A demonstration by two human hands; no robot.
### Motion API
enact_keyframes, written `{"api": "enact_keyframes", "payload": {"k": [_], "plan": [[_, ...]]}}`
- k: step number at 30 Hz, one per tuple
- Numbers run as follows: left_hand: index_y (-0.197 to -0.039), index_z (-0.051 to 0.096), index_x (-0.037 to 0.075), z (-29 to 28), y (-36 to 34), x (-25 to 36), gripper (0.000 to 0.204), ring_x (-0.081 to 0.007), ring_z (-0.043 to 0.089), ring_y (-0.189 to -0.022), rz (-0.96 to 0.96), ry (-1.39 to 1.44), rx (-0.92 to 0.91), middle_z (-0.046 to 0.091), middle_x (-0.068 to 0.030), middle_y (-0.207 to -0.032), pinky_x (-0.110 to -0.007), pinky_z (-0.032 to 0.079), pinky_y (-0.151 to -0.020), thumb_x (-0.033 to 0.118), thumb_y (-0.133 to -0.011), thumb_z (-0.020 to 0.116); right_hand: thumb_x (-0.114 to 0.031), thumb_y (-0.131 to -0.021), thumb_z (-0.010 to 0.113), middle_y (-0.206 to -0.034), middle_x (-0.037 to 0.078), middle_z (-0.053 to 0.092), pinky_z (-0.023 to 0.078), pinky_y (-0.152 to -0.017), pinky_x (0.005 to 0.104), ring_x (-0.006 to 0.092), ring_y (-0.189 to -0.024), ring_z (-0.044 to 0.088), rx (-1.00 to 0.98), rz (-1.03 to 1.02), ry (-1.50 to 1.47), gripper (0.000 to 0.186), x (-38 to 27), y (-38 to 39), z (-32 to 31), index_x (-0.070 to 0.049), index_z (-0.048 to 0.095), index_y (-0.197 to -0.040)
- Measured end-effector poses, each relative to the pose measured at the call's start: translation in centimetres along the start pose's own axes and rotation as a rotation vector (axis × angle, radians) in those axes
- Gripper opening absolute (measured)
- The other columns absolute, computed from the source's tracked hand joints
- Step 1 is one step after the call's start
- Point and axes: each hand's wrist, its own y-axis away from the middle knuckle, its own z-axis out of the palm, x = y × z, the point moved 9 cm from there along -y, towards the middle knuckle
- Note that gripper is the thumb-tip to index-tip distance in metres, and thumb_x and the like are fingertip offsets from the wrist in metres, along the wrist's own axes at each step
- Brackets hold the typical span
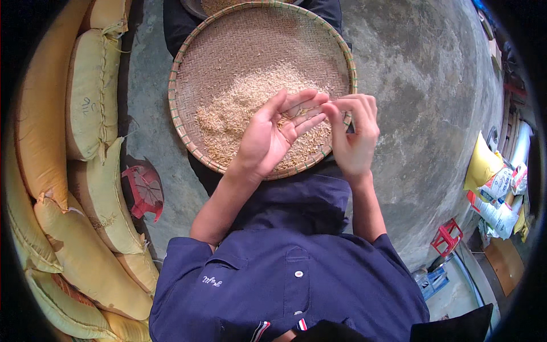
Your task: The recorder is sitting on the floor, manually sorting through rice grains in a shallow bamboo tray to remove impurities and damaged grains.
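The head view looks down on a person in a dark blue shirt (353, 279), with a big round woven tray (245, 43) over the person's legs. The tray has a thin rim with green bits on it. A loose heap of pale rice grains (228, 114) lies on the tray, from its middle down to its near edge. The far part of the tray has only a few crumbs on it.

The left hand (263, 142) is open above the heap, with its palm turned up and its fingers pointing right. A few yellow grains (285, 121) lie in its palm and along its fingers. The right hand (356, 137) is up by the right edge of the tray. Its fingers bend, and its thumb and first finger come close together, right by the left fingertips. You cannot tell if a grain is pinched between them.

Past the far edge of the tray is part of a dark bowl (194, 7) with more grain in it. Fat, tan sacks (91, 94) are piled on the left side of the gray floor (421, 114). A red plastic stool (447, 236) stands on the right side.
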Motion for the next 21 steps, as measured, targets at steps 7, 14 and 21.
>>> {"api": "enact_keyframes", "payload": {"k": [7,14,21], "plan": [[-0.136,0.054,-0.017,0.4,-2.3,7.8,0.052,-0.0458,0.049,-0.144,0.181,-0.014,0.053,0.054,-0.0372,-0.146,-0.051,0.044,-0.124,0.022,-0.116,0.026,-0.014,-0.095,0.076,-0.109,0.008,0.069,0.044,-0.096,0.042,0.0282,-0.108,0.061,-0.019,0.169,0.128,0.009,4.6,3.1,-1.4,-0.007,0.074,-0.102],[-0.166,0.021,0.006,-11.2,-22.2,31.2,0.096,-0.0441,0.017,-0.16,0.329,-0.178,-0.004,0.013,-0.0248,-0.173,-0.068,0.015,-0.127,0.071,-0.101,0.049,-0.015,-0.096,0.074,-0.128,0.008,0.066,0.043,-0.104,0.0441,0.0301,-0.123,0.058,-0.091,0.084,0.167,0.011,3.6,3.0,0.9,-0.008,0.075,-0.105],[-0.166,0.017,-0.003,-0.8,-19.4,24.2,0.098,-0.0437,0.012,-0.162,0.379,-0.723,0.352,0.016,-0.0318,-0.172,-0.061,0.016,-0.128,0.065,-0.105,0.05,-0.014,-0.09,0.077,-0.137,0.007,0.062,0.041,-0.108,0.0467,0.0316,-0.132,0.054,-0.202,0.101,0.364,0.014,5.0,4.6,-0.9,-0.011,0.076,-0.103]]}}
